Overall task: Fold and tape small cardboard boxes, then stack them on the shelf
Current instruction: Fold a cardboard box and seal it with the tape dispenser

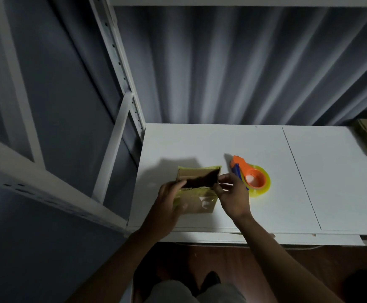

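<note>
left hand (167, 200): grips the left end of the small brown cardboard box with yellowish tape (196, 189), top open, on the white shelf board (265, 204). right hand (233, 193): pinches its right flap. orange tape dispenser (251, 177): at 3 o'clock, just beside. advice: fold flaps flush before taping.

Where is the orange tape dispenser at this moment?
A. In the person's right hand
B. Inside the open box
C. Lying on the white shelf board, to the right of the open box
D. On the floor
C: the tape dispenser lies on the shelf board beside the box; both hands are at the box.
</note>
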